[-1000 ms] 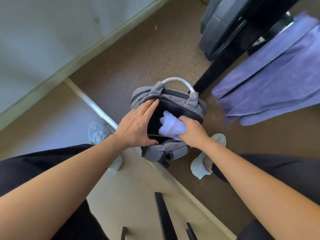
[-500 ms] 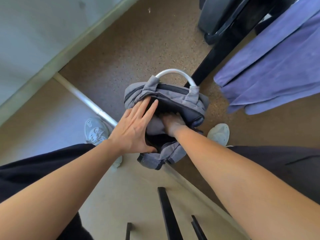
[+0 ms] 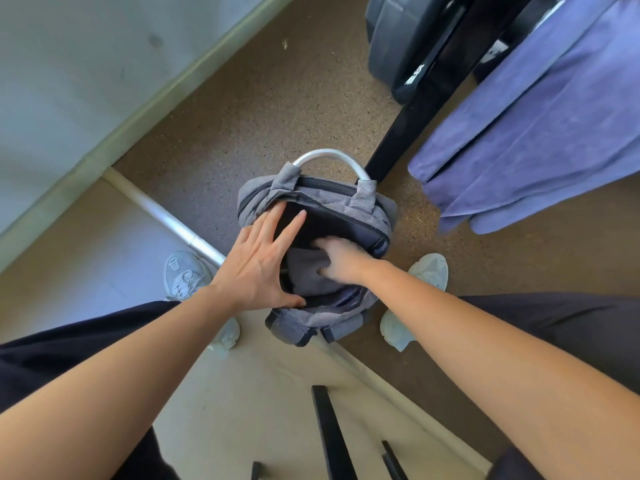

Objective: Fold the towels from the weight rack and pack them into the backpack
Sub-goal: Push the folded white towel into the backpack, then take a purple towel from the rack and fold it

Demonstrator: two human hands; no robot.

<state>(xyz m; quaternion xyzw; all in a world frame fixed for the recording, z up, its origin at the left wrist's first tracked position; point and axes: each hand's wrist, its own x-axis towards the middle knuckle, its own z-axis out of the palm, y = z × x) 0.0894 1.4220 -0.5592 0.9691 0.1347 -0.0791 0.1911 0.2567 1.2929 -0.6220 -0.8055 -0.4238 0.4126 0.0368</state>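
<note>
Now, head view: where is the backpack (image 3: 367, 216) recorded? (Obs. 1)

It is logged upright on the speckled floor (image 3: 259, 116), between two pale shoes (image 3: 185, 275). The main compartment is unzipped and the white handle (image 3: 332, 157) is at the far side. (Obs. 2)

And the left hand (image 3: 258, 265)? (Obs. 1)

It is laid flat on the left rim of the opening. The fingers are noted straight and spread, with the thumb at the near edge. Nothing is held in its grip. (Obs. 2)

The right hand (image 3: 341, 258)? (Obs. 1)

It is seen reaching into the opening and resting upon a folded towel (image 3: 304, 275), which lies inside the compartment and looks grey in the shade. The fingers are blurred. Whether the grip is closed on the cloth or merely pressed against it cannot be told. (Obs. 2)

Other items to be entered? (Obs. 1)

The purple towels (image 3: 536, 133) are noted draped over the black weight rack (image 3: 433, 109) at upper right, apart from the bag. Dark weight plates (image 3: 388, 39) are stored on the rack beyond its upright. A metal strip (image 3: 166, 220) is noted across the floor at left, with the left shoe just beside it. (Obs. 2)
</note>
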